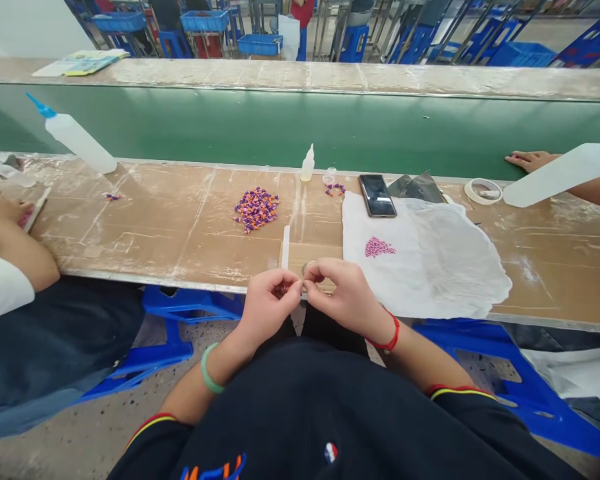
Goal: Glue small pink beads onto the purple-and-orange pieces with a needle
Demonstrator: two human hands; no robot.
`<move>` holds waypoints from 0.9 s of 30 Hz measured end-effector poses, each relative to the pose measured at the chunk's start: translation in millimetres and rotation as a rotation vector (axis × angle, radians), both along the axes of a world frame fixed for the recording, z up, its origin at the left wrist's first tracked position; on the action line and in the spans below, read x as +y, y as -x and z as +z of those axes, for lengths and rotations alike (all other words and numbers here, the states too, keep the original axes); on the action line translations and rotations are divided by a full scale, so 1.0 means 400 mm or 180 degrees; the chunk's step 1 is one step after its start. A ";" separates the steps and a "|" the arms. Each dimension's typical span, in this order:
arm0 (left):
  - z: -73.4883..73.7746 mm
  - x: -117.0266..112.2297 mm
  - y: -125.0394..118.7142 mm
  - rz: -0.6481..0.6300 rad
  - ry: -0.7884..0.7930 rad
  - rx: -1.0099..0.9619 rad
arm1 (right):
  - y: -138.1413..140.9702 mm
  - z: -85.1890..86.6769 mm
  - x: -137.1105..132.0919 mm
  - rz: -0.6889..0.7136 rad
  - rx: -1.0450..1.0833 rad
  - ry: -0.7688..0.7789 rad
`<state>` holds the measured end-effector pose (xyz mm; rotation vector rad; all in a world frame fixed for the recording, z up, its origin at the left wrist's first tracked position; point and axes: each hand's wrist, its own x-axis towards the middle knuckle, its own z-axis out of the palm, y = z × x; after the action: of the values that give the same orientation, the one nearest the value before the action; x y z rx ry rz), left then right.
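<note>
White strip [286, 247] lies just beyond left fingers [291, 297].

We are finding passage over the bare counter [180, 217] between the tall bottle [80, 141] and the purple-orange pile [257, 210]. Ahead of our left hand [267, 303], a white strip [286, 247] is lying in the way, with a small bottle [307, 165] standing beyond; ahead of our right hand [344, 293], the phone [378, 195] and pink pieces [377, 247] are obstructing the white cloth's [440, 257] left half.
</note>
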<state>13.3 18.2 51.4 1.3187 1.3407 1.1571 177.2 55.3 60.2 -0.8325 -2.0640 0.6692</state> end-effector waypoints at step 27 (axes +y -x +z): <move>0.015 0.012 0.014 -0.0654 0.1189 -0.1598 | -0.020 -0.003 0.029 0.0594 -0.0449 -0.1535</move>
<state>7.7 22.8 57.2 0.8040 0.9656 0.9551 185.1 66.9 59.2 -0.4228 -2.3152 0.1898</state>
